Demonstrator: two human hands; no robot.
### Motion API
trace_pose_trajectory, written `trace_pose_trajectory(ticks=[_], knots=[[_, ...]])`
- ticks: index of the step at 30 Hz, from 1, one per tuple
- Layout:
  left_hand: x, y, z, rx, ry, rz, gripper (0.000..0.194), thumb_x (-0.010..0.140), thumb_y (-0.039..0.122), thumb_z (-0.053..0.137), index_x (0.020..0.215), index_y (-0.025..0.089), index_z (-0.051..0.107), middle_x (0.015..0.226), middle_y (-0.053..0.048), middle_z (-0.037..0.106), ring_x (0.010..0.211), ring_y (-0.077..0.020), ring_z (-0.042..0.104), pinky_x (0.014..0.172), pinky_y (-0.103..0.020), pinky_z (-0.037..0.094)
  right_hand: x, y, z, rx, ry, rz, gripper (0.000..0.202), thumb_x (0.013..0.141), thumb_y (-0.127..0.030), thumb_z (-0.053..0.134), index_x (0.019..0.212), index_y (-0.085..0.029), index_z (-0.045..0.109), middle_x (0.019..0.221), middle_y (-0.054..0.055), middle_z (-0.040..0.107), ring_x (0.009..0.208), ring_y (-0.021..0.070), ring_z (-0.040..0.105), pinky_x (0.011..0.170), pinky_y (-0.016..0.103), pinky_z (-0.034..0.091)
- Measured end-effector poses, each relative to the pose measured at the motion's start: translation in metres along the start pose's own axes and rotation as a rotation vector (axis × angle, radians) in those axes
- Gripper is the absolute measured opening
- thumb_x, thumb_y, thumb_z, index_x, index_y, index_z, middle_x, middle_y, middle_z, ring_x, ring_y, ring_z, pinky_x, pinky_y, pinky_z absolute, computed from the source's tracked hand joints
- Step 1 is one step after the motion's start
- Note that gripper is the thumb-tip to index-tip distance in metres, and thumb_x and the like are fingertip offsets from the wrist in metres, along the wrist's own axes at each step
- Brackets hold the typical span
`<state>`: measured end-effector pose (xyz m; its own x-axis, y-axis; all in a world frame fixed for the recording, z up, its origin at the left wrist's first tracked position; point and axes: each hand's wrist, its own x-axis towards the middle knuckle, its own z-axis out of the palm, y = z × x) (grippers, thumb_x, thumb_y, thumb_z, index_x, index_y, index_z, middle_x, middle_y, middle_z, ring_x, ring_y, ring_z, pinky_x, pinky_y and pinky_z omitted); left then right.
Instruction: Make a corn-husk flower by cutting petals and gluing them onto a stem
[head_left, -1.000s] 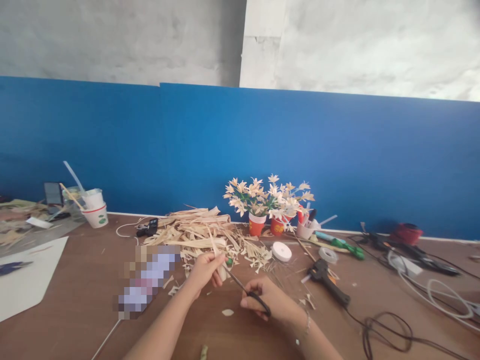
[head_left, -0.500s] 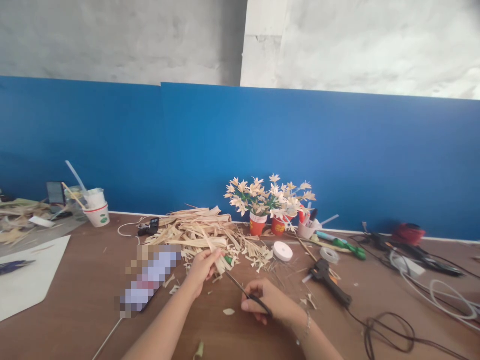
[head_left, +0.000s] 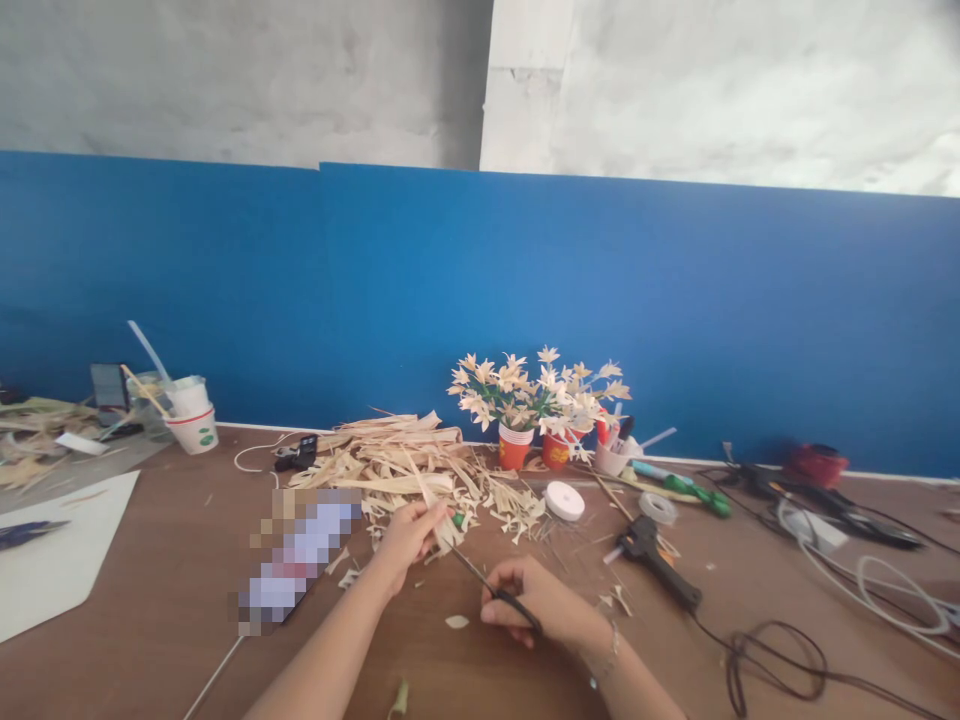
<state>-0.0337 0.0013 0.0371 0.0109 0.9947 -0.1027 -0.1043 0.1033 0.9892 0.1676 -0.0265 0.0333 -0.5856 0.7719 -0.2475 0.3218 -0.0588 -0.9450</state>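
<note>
My left hand (head_left: 409, 540) pinches a pale strip of dried husk (head_left: 418, 478) between thumb and fingers, its tip pointing up toward the pile. A pair of scissors (head_left: 480, 577) is in my right hand (head_left: 525, 600), fingers wrapped in the dark handles, the blades reaching to the lower end of the strip. Whether the blades are apart or closed I cannot tell. Behind the left hand lies a heap of dried husk strips (head_left: 397, 440). A small pale leaf-shaped cut piece (head_left: 457, 622) rests on the brown table (head_left: 442, 680) between my forearms.
Red paper cups (head_left: 516, 448) with pale husk flowers (head_left: 517, 385) stand by the blue partition (head_left: 600, 260). To the right are a white ribbon roll (head_left: 564, 501), clear tape (head_left: 658, 508), a glue gun (head_left: 660, 565) and cables. A blurred-out phone-like object (head_left: 300, 560) and white cup (head_left: 193, 430) are left.
Both hands stay almost in place. The husk strip has shifted slightly in the left hand, and the view has moved a little.
</note>
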Motion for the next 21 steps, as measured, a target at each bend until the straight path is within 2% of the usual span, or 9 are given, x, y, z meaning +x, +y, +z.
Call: trace_pose_trajectory(ticks=[12, 18, 21], knots=[[-0.001, 0.001, 0.001, -0.021, 0.023, -0.005, 0.047, 0.062, 0.054, 0.065, 0.077, 0.010, 0.069, 0.046, 0.004, 0.050, 0.033, -0.0022, 0.028, 0.035, -0.018, 0.009, 0.003, 0.006, -0.001, -0.040, 0.037, -0.020, 0.027, 0.065, -0.039, 0.069, 0.069, -0.014, 0.058, 0.042, -0.008, 0.047, 0.033, 0.0040, 0.037, 0.031, 0.015, 0.026], [0.001, -0.001, -0.001, -0.030, 0.024, 0.031, 0.046, 0.065, 0.054, 0.063, 0.082, 0.011, 0.068, 0.037, 0.009, 0.033, 0.033, -0.0034, 0.023, 0.035, -0.017, 0.011, 0.006, 0.010, -0.002, -0.005, 0.067, -0.019, 0.032, 0.064, -0.042, 0.070, 0.072, -0.014, 0.058, 0.041, -0.009, 0.044, 0.033, 0.0036, 0.035, 0.031, 0.015, 0.028], [0.002, -0.003, -0.002, -0.044, 0.036, 0.045, 0.046, 0.066, 0.053, 0.062, 0.082, 0.011, 0.067, 0.038, 0.009, 0.033, 0.034, -0.0039, 0.024, 0.035, -0.017, 0.012, 0.007, 0.012, -0.002, -0.011, 0.101, -0.006, 0.034, 0.063, -0.044, 0.070, 0.073, -0.014, 0.058, 0.042, -0.009, 0.044, 0.034, 0.0036, 0.035, 0.031, 0.015, 0.028]])
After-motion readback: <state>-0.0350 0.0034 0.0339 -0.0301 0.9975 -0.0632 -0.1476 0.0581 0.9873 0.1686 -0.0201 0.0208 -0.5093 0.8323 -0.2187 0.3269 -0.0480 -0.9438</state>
